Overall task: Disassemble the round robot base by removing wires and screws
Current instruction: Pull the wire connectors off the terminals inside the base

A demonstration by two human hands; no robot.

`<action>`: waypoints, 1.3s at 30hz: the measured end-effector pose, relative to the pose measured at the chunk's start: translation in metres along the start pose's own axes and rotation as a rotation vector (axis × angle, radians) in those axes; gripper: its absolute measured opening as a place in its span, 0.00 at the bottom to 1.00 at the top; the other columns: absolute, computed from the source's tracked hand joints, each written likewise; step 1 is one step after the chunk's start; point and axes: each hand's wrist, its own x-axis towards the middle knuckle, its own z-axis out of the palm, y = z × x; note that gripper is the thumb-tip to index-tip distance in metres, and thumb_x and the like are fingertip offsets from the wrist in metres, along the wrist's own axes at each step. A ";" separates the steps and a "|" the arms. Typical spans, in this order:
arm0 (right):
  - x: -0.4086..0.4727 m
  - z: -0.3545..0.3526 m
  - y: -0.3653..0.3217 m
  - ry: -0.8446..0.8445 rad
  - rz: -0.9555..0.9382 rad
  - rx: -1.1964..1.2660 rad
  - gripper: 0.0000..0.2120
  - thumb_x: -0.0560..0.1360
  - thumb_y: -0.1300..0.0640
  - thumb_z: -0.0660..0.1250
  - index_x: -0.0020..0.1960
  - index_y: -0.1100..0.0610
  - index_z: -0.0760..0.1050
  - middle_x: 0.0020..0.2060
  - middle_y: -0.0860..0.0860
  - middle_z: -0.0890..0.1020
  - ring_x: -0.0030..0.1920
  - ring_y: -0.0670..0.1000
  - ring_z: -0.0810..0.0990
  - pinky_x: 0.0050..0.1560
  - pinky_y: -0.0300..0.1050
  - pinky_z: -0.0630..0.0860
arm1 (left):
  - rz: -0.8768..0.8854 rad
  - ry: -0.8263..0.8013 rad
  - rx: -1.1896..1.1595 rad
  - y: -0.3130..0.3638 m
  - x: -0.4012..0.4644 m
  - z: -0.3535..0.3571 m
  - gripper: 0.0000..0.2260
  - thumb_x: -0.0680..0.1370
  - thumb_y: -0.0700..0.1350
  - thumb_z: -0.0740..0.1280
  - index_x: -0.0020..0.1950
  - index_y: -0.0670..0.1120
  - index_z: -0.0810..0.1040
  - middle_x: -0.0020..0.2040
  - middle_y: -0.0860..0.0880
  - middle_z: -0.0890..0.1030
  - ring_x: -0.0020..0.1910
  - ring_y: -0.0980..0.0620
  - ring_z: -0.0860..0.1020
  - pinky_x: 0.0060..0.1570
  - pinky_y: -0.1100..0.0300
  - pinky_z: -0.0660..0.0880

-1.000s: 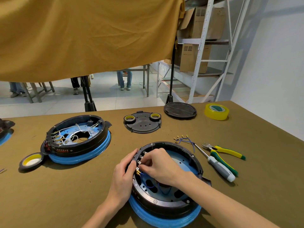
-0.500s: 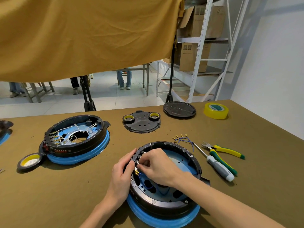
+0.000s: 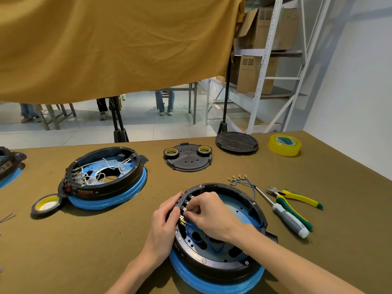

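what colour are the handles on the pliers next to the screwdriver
Yellow and green, on the pliers in the head view, right of the screwdriver.

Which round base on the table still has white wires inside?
The far-left round base, untouched; the near base under both hands shows only blue wires.
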 end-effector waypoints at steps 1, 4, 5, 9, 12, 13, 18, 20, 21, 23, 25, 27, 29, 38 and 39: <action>0.000 0.000 0.000 -0.003 0.006 0.002 0.08 0.78 0.55 0.70 0.42 0.55 0.84 0.32 0.49 0.83 0.34 0.47 0.80 0.37 0.46 0.79 | 0.002 0.001 0.005 0.000 0.000 0.000 0.26 0.79 0.53 0.59 0.76 0.49 0.71 0.74 0.54 0.75 0.75 0.59 0.70 0.77 0.47 0.66; 0.002 0.000 -0.001 0.000 0.028 0.009 0.08 0.78 0.56 0.70 0.42 0.55 0.84 0.33 0.48 0.83 0.35 0.46 0.81 0.39 0.46 0.80 | 0.000 0.000 0.005 0.000 0.001 0.000 0.26 0.79 0.53 0.59 0.76 0.48 0.71 0.74 0.53 0.75 0.75 0.59 0.70 0.77 0.48 0.66; 0.002 0.001 -0.002 0.008 0.036 0.002 0.07 0.77 0.56 0.70 0.43 0.55 0.84 0.33 0.48 0.84 0.35 0.45 0.81 0.40 0.46 0.80 | -0.002 -0.002 0.003 0.000 0.001 0.000 0.26 0.79 0.53 0.59 0.77 0.48 0.71 0.74 0.53 0.75 0.75 0.58 0.70 0.77 0.48 0.66; 0.001 0.002 -0.005 0.016 0.054 0.004 0.06 0.76 0.55 0.70 0.44 0.55 0.85 0.33 0.48 0.84 0.35 0.45 0.81 0.38 0.46 0.81 | -0.002 0.001 0.004 0.001 0.001 0.000 0.26 0.79 0.54 0.59 0.77 0.49 0.71 0.75 0.53 0.75 0.75 0.59 0.70 0.78 0.48 0.65; 0.002 0.002 -0.006 0.018 0.045 0.005 0.06 0.77 0.55 0.70 0.45 0.56 0.86 0.36 0.48 0.85 0.38 0.44 0.83 0.41 0.48 0.82 | -0.007 0.000 -0.004 0.001 0.001 0.000 0.27 0.79 0.54 0.59 0.77 0.48 0.71 0.74 0.52 0.75 0.75 0.58 0.70 0.77 0.47 0.66; 0.003 0.002 -0.005 0.016 0.047 0.009 0.06 0.77 0.56 0.71 0.46 0.56 0.86 0.37 0.48 0.85 0.38 0.44 0.83 0.42 0.48 0.82 | -0.006 0.001 -0.001 0.001 0.001 0.000 0.27 0.79 0.54 0.59 0.77 0.48 0.71 0.74 0.52 0.75 0.75 0.57 0.70 0.77 0.47 0.66; 0.002 0.001 -0.001 0.000 0.067 -0.005 0.06 0.78 0.54 0.71 0.45 0.55 0.85 0.36 0.48 0.85 0.38 0.45 0.83 0.43 0.49 0.82 | 0.006 -0.006 0.015 0.001 0.001 -0.001 0.26 0.79 0.54 0.59 0.77 0.48 0.71 0.74 0.54 0.75 0.75 0.59 0.70 0.77 0.49 0.66; 0.002 0.002 -0.001 0.008 0.061 -0.032 0.06 0.78 0.53 0.71 0.45 0.54 0.84 0.36 0.47 0.84 0.37 0.44 0.82 0.43 0.48 0.82 | 0.015 -0.006 0.024 0.000 0.001 -0.001 0.26 0.79 0.53 0.59 0.77 0.48 0.71 0.74 0.54 0.75 0.75 0.60 0.70 0.77 0.50 0.66; 0.002 0.003 -0.002 0.013 0.056 -0.043 0.06 0.78 0.53 0.71 0.45 0.53 0.84 0.35 0.46 0.84 0.37 0.43 0.82 0.42 0.46 0.82 | 0.017 -0.007 0.026 0.000 0.001 -0.001 0.26 0.79 0.53 0.59 0.77 0.48 0.71 0.74 0.54 0.75 0.75 0.60 0.70 0.77 0.50 0.66; 0.002 0.003 -0.002 0.011 0.053 -0.044 0.06 0.78 0.54 0.71 0.45 0.53 0.84 0.35 0.46 0.84 0.36 0.43 0.81 0.41 0.43 0.81 | 0.018 -0.008 0.033 -0.001 0.002 -0.001 0.26 0.79 0.54 0.59 0.77 0.49 0.71 0.74 0.54 0.75 0.74 0.61 0.70 0.77 0.51 0.66; 0.002 0.002 -0.002 0.011 0.056 -0.053 0.06 0.78 0.53 0.70 0.45 0.53 0.83 0.35 0.46 0.83 0.36 0.43 0.81 0.40 0.42 0.80 | 0.021 -0.010 0.039 -0.002 0.003 -0.002 0.26 0.80 0.54 0.59 0.77 0.49 0.71 0.74 0.55 0.75 0.74 0.62 0.70 0.77 0.52 0.66; 0.000 0.002 -0.003 0.015 0.049 -0.060 0.05 0.78 0.54 0.70 0.45 0.53 0.82 0.36 0.45 0.83 0.37 0.42 0.81 0.39 0.39 0.78 | 0.023 -0.012 0.042 -0.003 0.002 -0.002 0.25 0.80 0.54 0.59 0.77 0.49 0.71 0.74 0.55 0.75 0.74 0.62 0.70 0.77 0.52 0.66; -0.001 0.002 -0.005 0.011 0.044 -0.051 0.05 0.79 0.54 0.70 0.46 0.53 0.82 0.36 0.45 0.83 0.37 0.43 0.81 0.40 0.38 0.79 | 0.027 -0.010 0.040 -0.003 0.002 -0.002 0.25 0.80 0.54 0.59 0.77 0.49 0.71 0.74 0.55 0.75 0.74 0.62 0.70 0.77 0.53 0.66; -0.004 0.003 -0.010 0.004 0.054 -0.062 0.04 0.79 0.55 0.69 0.46 0.52 0.80 0.36 0.45 0.82 0.37 0.43 0.80 0.39 0.38 0.78 | 0.044 -0.005 0.046 -0.006 0.000 -0.003 0.25 0.80 0.53 0.59 0.76 0.50 0.72 0.73 0.55 0.76 0.74 0.62 0.70 0.76 0.54 0.67; -0.004 0.002 -0.010 -0.001 0.054 -0.058 0.04 0.79 0.55 0.69 0.45 0.52 0.80 0.36 0.45 0.82 0.37 0.42 0.80 0.38 0.36 0.76 | 0.048 -0.004 0.046 -0.006 0.001 -0.003 0.25 0.80 0.53 0.59 0.76 0.50 0.72 0.73 0.55 0.76 0.74 0.62 0.70 0.76 0.54 0.67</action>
